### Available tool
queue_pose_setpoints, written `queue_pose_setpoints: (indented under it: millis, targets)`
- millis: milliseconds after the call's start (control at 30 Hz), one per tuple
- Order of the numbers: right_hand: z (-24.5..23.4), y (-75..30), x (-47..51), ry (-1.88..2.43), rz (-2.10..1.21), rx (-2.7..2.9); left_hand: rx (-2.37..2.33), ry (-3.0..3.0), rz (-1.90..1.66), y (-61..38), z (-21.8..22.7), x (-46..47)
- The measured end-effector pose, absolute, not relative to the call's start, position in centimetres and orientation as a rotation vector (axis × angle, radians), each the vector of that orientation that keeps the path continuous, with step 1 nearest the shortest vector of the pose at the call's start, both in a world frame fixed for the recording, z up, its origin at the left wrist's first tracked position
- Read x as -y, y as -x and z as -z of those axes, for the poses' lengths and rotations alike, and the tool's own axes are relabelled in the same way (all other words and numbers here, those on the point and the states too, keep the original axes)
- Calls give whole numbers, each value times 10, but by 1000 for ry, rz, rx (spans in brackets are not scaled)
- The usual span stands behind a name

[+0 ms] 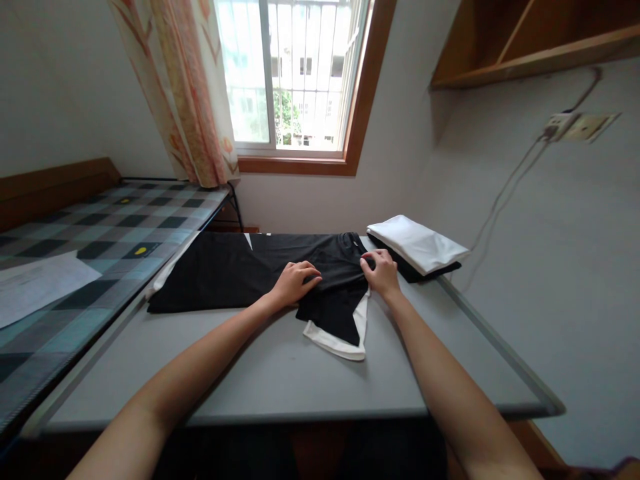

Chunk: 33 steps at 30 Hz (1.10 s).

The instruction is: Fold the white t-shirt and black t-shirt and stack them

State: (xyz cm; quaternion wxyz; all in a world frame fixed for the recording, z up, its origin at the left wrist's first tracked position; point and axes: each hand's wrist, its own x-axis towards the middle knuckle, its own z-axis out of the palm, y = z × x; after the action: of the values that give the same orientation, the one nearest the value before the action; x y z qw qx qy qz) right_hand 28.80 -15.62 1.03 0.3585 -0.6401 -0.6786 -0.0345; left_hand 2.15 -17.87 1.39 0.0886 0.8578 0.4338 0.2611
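Head view, 1 moment. A black T-shirt lies spread along the far edge of the grey desk, its body reaching toward the far left corner and its neck toward the far right corner. 1 sleeve with a white cuff points back toward the near edge, close to the desk's middle. The left hand rests knuckles up on the shirt's chest, fingers curled over a ridge of cloth and gripping it. The right hand grips the shirt at the shoulder, just above the sleeve, fingers bent and closed on the fabric. At the far right corner sits a stack of 2 folded garments, a white one on top of a black one, just beside the right hand. Left of the desk stands a bed with a checked cover, a sheet of paper lying on it.
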Motion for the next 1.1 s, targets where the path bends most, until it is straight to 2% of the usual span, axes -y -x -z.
queue_pose_setpoints:
  millis: [167, 333, 567, 800, 1100]
  targets:
    - [-4, -245, 165, 1366, -18, 2204, -1363, -2699, -551, -21, 0, 177]
    - [6, -233, 169, 1581, -108, 2476, -1409, -2697, -370, -20, 11, 172]
    - [1, -253, 165, 1798, -169, 2448, -1414, -2672, -336, -19, 10, 172]
    - [4, -260, 163, 1809, -156, 2425, -1391, -2621, -342, -14, 7, 171]
    - [5, -261, 162, 1786, -154, 2407, -1665, -2503, -151, 89, -3, 165]
